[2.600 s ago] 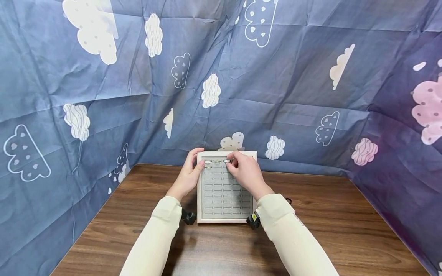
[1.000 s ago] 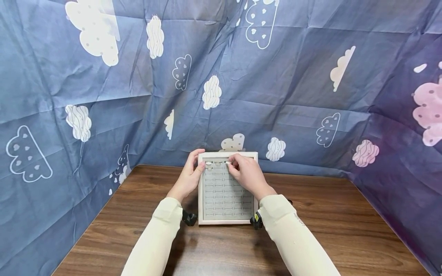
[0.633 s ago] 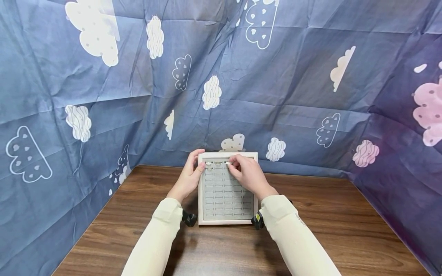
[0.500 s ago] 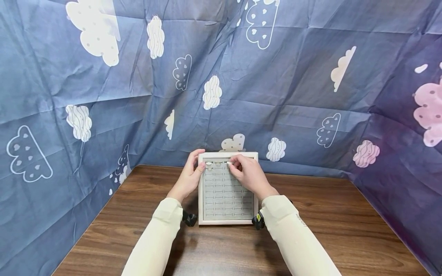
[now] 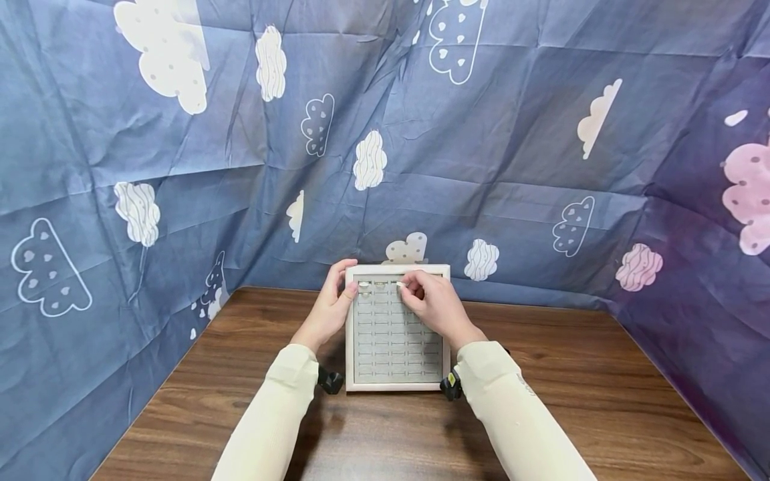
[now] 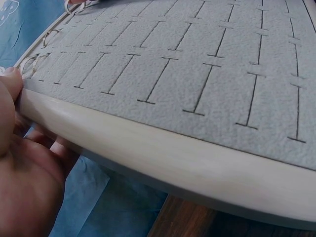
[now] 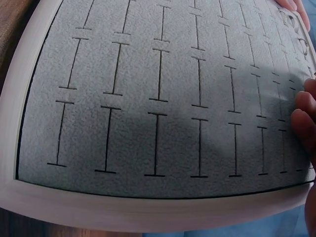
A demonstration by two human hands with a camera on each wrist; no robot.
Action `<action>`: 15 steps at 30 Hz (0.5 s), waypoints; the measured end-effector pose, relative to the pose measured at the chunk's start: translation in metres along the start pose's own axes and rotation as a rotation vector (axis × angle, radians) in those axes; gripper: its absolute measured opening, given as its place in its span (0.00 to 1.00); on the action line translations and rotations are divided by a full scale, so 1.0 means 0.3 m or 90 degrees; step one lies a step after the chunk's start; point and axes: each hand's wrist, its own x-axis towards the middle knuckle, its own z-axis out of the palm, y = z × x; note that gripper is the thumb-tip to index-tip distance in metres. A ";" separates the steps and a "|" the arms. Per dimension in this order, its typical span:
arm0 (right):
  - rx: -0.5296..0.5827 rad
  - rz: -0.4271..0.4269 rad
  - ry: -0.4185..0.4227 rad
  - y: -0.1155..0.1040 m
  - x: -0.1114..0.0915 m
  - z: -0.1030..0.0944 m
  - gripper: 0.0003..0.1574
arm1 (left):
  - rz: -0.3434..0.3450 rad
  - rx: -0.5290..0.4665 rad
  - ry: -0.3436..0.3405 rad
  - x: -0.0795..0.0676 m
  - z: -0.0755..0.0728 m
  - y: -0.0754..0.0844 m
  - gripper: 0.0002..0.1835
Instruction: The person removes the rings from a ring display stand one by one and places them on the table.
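A ring display tray (image 5: 397, 387), with a pale rim and a grey slotted pad, is tilted up towards me in the head view. My left hand (image 5: 327, 305) grips its upper left edge, thumb on the front and fingers round the outer side. At the top row, my right hand (image 5: 436, 302) pinches a small silvery ring (image 5: 400, 284) between thumb and forefinger, close against the pad. Left of it, two rings sit in the top row, one a silvery ring (image 5: 363, 285); another ring (image 5: 365, 294) sits below. In the right wrist view the pinched ring is hidden.
The tray is on a brown wood table (image 5: 541, 401). Behind it hangs a blue cloth (image 5: 511, 133) with cloud prints, close to the tray's top. A black wrist camera (image 5: 330, 381) sits by the tray's lower left corner, another (image 5: 450, 385) by the lower right.
My right hand has shifted very slightly to the right along the top row, still pinching the ring. The left hand keeps its grip on the tray.
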 end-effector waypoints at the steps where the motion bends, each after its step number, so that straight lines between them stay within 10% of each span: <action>1: 0.005 -0.003 0.004 0.001 -0.001 0.000 0.03 | 0.000 0.000 0.000 0.000 0.000 0.000 0.26; 15: 0.032 -0.033 0.010 0.001 -0.023 -0.041 0.04 | -0.003 -0.010 0.000 -0.001 -0.002 0.000 0.25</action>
